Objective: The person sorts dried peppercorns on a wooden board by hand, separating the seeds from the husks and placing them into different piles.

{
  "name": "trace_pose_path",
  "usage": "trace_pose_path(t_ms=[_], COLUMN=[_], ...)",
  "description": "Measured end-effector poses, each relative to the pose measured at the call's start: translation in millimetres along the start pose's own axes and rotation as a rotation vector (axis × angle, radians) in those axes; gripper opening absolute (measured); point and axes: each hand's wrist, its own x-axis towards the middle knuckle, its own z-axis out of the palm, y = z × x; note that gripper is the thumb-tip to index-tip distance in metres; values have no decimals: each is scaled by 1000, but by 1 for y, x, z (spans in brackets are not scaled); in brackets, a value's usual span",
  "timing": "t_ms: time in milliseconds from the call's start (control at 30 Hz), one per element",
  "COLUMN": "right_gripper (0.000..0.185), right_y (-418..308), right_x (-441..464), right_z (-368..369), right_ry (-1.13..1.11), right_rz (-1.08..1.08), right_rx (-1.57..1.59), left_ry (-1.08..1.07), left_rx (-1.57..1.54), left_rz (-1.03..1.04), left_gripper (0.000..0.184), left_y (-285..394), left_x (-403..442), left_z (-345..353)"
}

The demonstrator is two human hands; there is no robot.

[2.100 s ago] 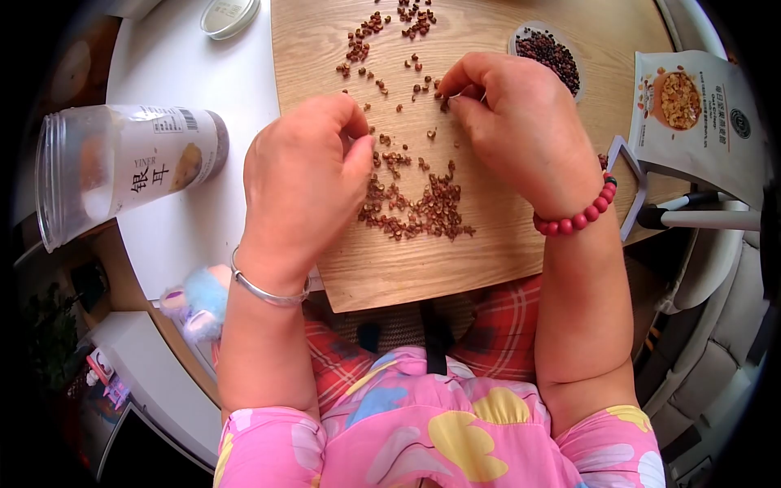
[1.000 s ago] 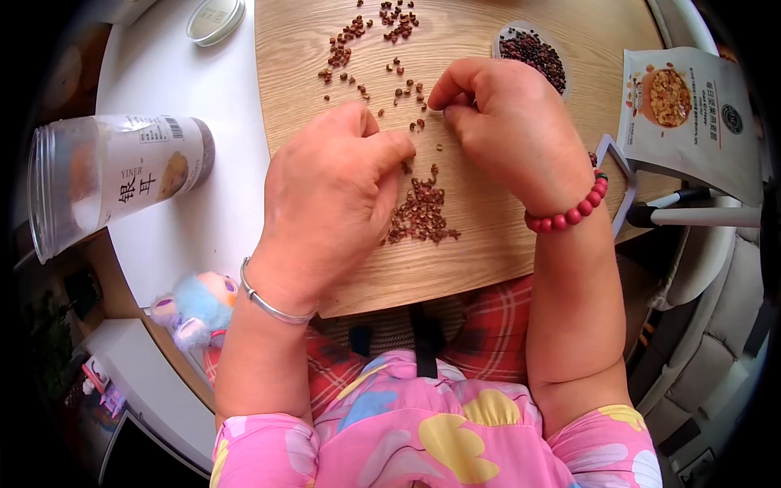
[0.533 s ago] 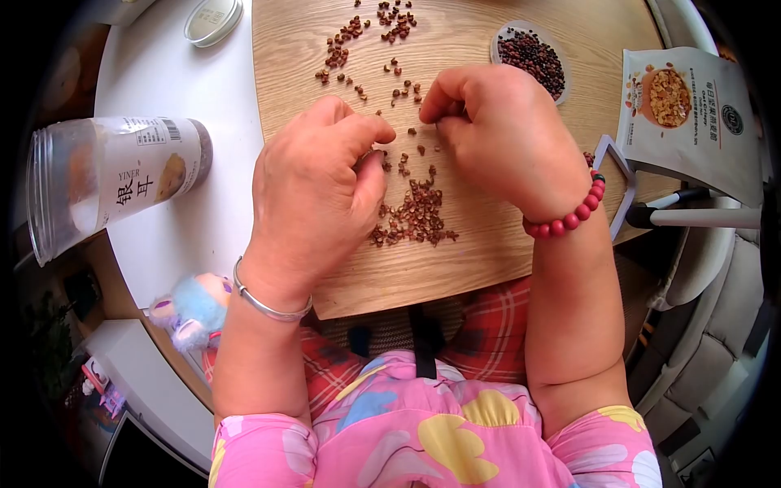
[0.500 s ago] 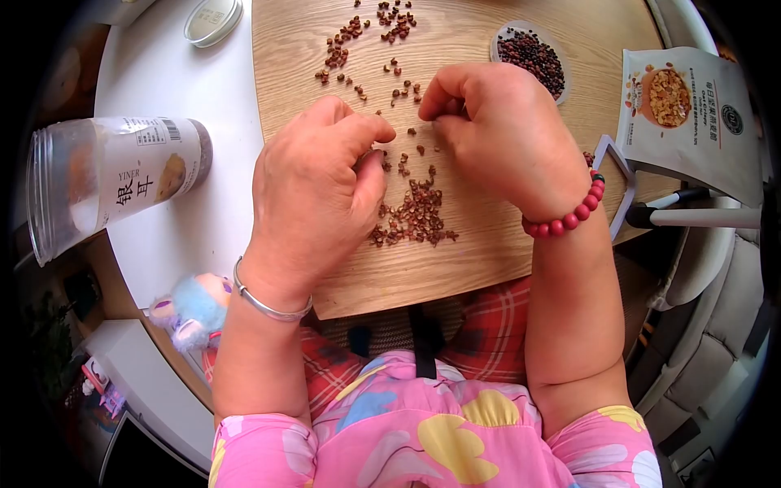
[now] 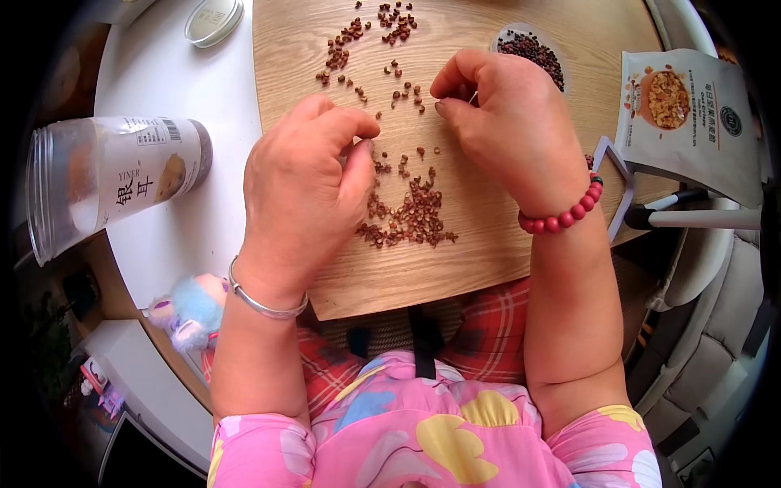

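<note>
Both hands hover over a wooden board scattered with reddish-brown Sichuan peppercorns (image 5: 400,28). My left hand (image 5: 305,187) is curled, thumb and forefinger close together; anything between them is hidden. It is beside a heap of peppercorn husks (image 5: 419,213), covering its left edge. My right hand (image 5: 517,122) is closed in a pinch, its fingertips a little right of a few loose peppercorns (image 5: 417,99); what they hold, if anything, is too small to make out. Behind this hand stands a round clear tub (image 5: 567,77) of dark peppercorns, partly covered by the knuckles.
A clear plastic jar (image 5: 122,175) lies on its side on the white table (image 5: 224,106) at left, near a round lid (image 5: 213,20). A plush toy (image 5: 195,309) sits at the table's edge. To the right are a grey food pouch (image 5: 691,122) and a pale frame (image 5: 622,183).
My left hand has shifted slightly left, uncovering more of the husk heap. My right hand has drawn slightly right. A peppercorn that lay between the hands is gone from its spot.
</note>
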Motion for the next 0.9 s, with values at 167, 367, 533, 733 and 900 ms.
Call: trace_pose_path(t_ms=[167,367,533,733,900], right_gripper=[12,12,11,10,12], right_y=[1,2,-2,2,-6], right_x=[3,2,2,2,-1], right_z=[11,12,3,4,-3], right_ry=[63,45,-78,-76,-202], right_rz=[-78,-116,-16,-5,-59], right_rx=[-22,-42,-7,9,-27], left_ry=[1,5,-32,-30,-30], left_rx=[-5,-25,-31,-33,-30], left_rz=[3,0,5,-11,-8], left_gripper=[9,8,10,9,9], left_y=[-1,-2,-2,-1,-2], left_x=[-1,-1,-2,-1,-1], left_z=[0,1,-1,-2,-2])
